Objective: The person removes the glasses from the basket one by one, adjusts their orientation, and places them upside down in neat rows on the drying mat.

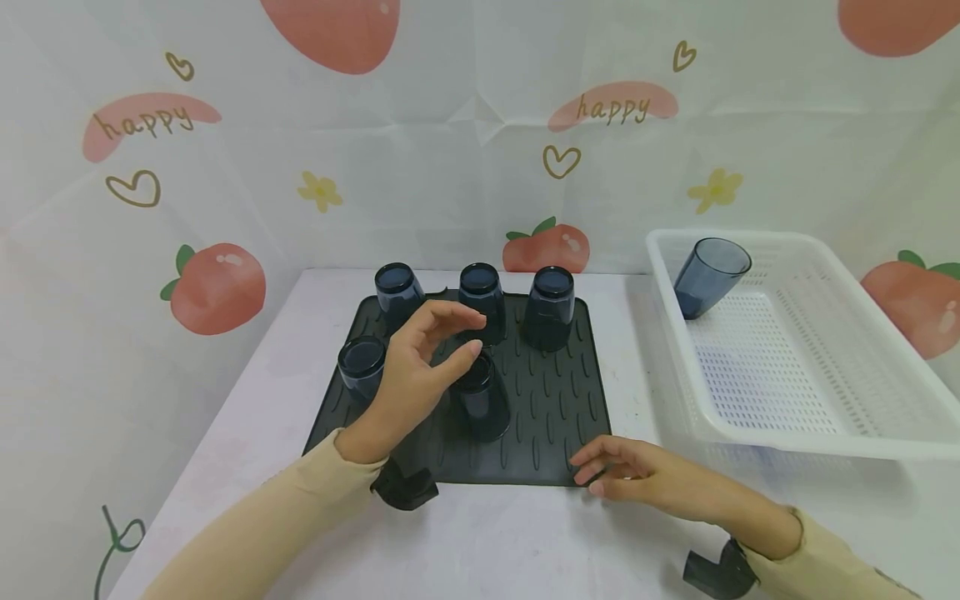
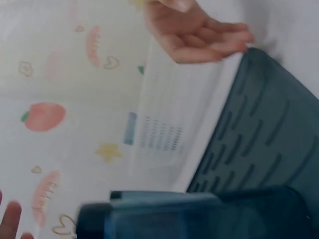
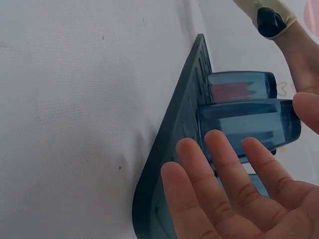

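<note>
Several dark blue glasses stand upside down on a black drying mat. My left hand hovers by the front middle glass, thumb and fingers spread apart in a curve with nothing between them. Another glass stands left of that wrist, and three line the back, including the back right glass. At the mat's front right corner, my right hand has loosely bent fingers and holds nothing. Whether it touches the mat I cannot tell. In the right wrist view its fingers spread before the glasses.
On the right sits a white plastic basket with a perforated base. One blue glass leans mouth up in its back left corner. Behind the white table hangs a printed backdrop.
</note>
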Motion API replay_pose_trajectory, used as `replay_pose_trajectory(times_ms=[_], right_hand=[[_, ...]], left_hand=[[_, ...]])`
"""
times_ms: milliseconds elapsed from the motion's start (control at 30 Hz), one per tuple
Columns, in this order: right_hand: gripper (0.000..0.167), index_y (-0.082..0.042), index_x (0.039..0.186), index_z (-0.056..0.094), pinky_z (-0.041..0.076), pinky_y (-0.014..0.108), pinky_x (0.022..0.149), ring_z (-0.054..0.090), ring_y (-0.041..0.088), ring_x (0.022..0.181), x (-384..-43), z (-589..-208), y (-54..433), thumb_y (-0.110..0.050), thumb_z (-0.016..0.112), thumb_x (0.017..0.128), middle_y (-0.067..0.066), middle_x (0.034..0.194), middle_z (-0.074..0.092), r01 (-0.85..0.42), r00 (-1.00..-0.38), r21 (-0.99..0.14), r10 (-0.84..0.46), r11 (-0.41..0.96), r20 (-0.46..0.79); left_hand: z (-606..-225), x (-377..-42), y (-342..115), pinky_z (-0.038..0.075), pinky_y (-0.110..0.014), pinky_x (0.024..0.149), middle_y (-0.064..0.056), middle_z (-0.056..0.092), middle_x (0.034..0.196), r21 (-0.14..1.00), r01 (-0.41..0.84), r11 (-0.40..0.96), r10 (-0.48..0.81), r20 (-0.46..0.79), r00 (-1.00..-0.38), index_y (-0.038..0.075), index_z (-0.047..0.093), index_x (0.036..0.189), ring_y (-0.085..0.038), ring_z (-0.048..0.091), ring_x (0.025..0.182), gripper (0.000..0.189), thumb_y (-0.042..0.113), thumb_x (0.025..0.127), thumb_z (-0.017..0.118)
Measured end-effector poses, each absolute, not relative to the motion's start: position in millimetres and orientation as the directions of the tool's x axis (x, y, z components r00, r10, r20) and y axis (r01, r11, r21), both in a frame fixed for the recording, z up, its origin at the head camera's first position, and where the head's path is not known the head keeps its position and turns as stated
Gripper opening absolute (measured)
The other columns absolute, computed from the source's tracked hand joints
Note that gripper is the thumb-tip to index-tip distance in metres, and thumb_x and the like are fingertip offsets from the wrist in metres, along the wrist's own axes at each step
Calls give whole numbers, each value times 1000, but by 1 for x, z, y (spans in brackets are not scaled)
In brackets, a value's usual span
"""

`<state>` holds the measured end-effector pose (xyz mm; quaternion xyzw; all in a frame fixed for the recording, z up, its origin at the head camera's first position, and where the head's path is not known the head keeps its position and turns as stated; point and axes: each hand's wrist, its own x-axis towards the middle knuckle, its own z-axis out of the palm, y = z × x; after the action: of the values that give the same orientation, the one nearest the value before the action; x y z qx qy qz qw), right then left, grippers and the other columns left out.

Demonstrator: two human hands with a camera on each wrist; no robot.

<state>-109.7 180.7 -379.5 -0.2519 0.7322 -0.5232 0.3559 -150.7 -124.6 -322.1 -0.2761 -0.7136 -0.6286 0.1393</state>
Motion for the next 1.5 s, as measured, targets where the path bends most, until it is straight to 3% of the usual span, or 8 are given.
replay_pose_trajectory(times_ms=[333, 767, 1100, 1267, 1400, 1500], right_hand=[[34, -1, 127, 52, 49, 22, 85, 62, 24, 105, -111, -383, 182, -20, 56, 99, 18, 120, 60, 6, -619, -945, -741, 328, -261], [34, -1, 128, 51, 50, 24, 85, 60, 26, 108, -111, -385, 184, -19, 55, 99, 19, 122, 60, 8, -616, -946, -744, 323, -259], [33, -2, 128, 51, 50, 27, 86, 58, 28, 112, -111, -382, 182, -16, 55, 98, 18, 121, 60, -7, -612, -953, -755, 304, -236], [35, 3, 127, 50, 50, 26, 85, 58, 22, 112, -110, -379, 183, -16, 55, 99, 19, 120, 60, -25, -616, -957, -758, 289, -214], [34, 3, 128, 50, 48, 25, 86, 58, 14, 110, -110, -379, 183, -16, 55, 99, 19, 120, 60, -29, -617, -955, -757, 295, -215], [34, 2, 128, 50, 48, 24, 86, 58, 14, 111, -109, -379, 183, -15, 55, 99, 19, 120, 59, -25, -618, -954, -755, 299, -220]], left_hand=[[-309, -133, -109, 53, -37, 92, -16, 66, 98, 821, 571, -12, 405, 526, -748, -4, 57, 110, -22, 66, 96, 20, -3, 90, 60], [-332, -112, -92, 53, -30, 89, -5, 68, 103, 901, 427, 76, 703, 256, -664, 8, 60, 111, -8, 65, 98, 16, 8, 95, 61], [-358, -98, -80, 51, -22, 91, -4, 69, 104, 947, 251, 200, 801, -10, -599, 11, 62, 113, -1, 62, 95, 18, 8, 95, 61], [-372, -95, -78, 50, -17, 89, -1, 68, 103, 938, 253, 238, 839, -67, -540, 10, 62, 113, 4, 61, 92, 18, 10, 95, 61], [-382, -93, -77, 50, -15, 86, -1, 70, 101, 932, 251, 261, 850, -99, -517, 9, 63, 112, 8, 59, 89, 18, 8, 94, 61], [-387, -91, -77, 50, -14, 84, -3, 70, 101, 929, 249, 274, 854, -116, -506, 8, 63, 111, 9, 58, 88, 19, 7, 93, 61]])
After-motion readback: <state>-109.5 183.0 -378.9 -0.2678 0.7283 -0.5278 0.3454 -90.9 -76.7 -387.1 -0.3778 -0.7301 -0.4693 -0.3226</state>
